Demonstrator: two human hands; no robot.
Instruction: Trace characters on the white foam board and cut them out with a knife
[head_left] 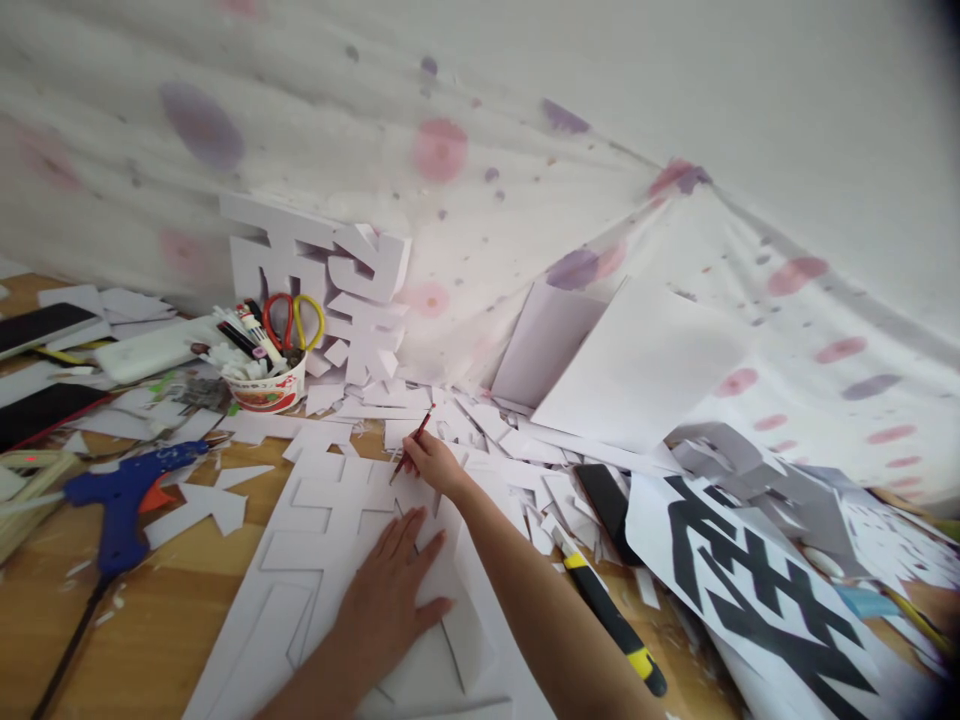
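My right hand [436,463] grips a thin dark red pencil [424,420], its tip pointing down at a white board [247,640]. On that board lies a white cut-out character [341,497] with thin outlines around its strokes. My left hand [386,590] rests flat on the cut-out, fingers spread, below and left of the right hand. The pencil tip is close to the cut-out's upper part; whether it touches I cannot tell.
A blue glue gun [124,500] lies at left. Behind stand a tub of pens and scissors [266,390] and white 3D letters [367,265]. At right are a yellow-black utility knife [607,605] and a printed black character sheet [757,590]. Paper scraps [199,512] litter the table.
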